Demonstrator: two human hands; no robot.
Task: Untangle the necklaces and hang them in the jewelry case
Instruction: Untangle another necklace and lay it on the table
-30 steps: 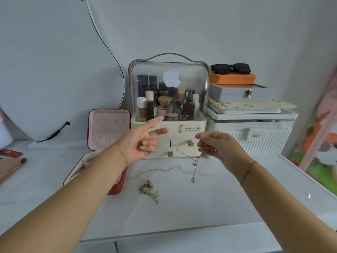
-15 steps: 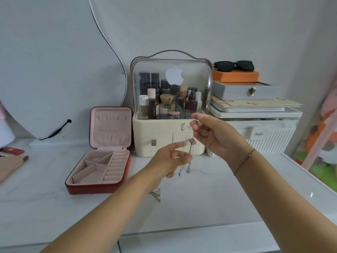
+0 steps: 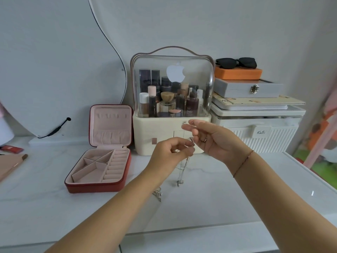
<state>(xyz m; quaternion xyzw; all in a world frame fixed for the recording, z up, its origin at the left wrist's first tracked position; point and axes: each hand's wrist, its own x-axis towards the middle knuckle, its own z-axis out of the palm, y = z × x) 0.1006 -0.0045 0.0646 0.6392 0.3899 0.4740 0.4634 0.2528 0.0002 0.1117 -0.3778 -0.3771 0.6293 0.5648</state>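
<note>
Jewelry case: red, open on the table at far left. Its pink lid stands upright with a row of hooks near the top edge, none carrying a chain.
Remaining necklaces: a small heap lying on the table, partly hidden behind the left forearm. Judged not yet separated.
Left hand: raised in front of the cosmetics organiser, fingers curled. The fingertips pinch the silver necklace at the point from which it hangs.
Silver necklace: clear of the heap, hanging in doubled strands below the left fingertips. The pendant is lowest; whether it touches the table cannot be told.
Right hand: just right of the left hand and slightly higher. Thumb and forefinger reach toward each other and the other fingers are curled. The chain is too fine to see there, so whether this hand grips anything cannot be told.
Step in hand: judged to be gathering the freed chain for transfer to the lid hooks.
Method advised: secure the clasp end in one hand and let the strands hang straight and apart. Carry them left above the tray, loop the chain over a single hook, and settle the pendant before letting go.
Risk: swinging strands may twist together or snag the heap.
</note>
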